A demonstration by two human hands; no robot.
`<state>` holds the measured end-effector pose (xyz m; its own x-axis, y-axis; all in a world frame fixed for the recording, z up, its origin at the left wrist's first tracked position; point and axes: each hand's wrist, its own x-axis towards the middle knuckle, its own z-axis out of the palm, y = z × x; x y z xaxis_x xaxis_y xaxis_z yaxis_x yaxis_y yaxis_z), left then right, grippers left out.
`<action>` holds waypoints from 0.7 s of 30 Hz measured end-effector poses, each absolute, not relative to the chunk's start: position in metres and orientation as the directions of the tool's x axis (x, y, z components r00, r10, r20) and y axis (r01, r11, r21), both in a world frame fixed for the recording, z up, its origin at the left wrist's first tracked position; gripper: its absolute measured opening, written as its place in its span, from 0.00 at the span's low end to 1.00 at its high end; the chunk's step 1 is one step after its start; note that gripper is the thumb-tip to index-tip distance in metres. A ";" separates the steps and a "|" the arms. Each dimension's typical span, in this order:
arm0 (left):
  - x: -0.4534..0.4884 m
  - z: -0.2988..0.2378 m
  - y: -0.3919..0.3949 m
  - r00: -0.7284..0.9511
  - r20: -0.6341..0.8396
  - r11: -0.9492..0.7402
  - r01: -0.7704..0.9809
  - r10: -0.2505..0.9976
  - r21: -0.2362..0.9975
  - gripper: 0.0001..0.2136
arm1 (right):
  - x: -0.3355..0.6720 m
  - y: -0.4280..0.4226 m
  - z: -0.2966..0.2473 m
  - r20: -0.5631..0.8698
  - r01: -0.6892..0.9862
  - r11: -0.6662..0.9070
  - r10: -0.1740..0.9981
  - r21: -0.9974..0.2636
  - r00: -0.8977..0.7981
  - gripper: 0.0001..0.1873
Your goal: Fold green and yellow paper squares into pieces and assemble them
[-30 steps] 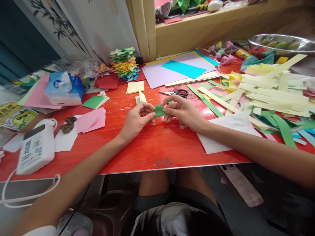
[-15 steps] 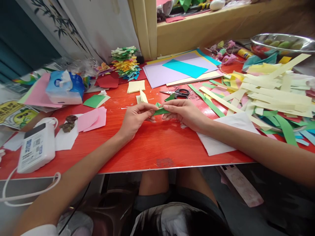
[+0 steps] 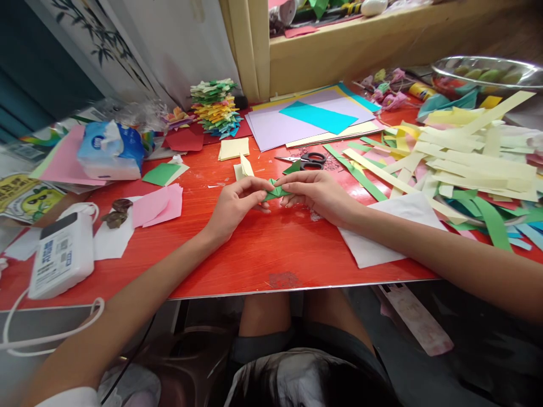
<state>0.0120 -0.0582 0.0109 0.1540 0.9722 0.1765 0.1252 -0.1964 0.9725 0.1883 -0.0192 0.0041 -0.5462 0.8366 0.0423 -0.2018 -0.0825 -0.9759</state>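
With left hand (image 3: 235, 206) and right hand (image 3: 317, 195), pinches folded green paper (image 3: 274, 191) from opposite ends, low over red worktop (image 3: 254, 254), likely to steady a crease. Has scissors (image 3: 311, 160) within reach just behind.

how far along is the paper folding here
Done: a stack of folded pieces sits at the back of the table. In hand: the left hand and right hand pinch a green paper, already creased small. Left, it seems: yellow squares and flat sheets lie unfolded.

Red tbl (image 3: 254, 265) w/ white wall (image 3: 178, 39)
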 end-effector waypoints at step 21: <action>0.014 0.009 -0.057 0.224 0.131 -0.162 0.123 0.966 0.979 0.07 | 0.188 -0.025 0.008 0.106 0.002 0.130 0.821 -0.992 -0.560 0.06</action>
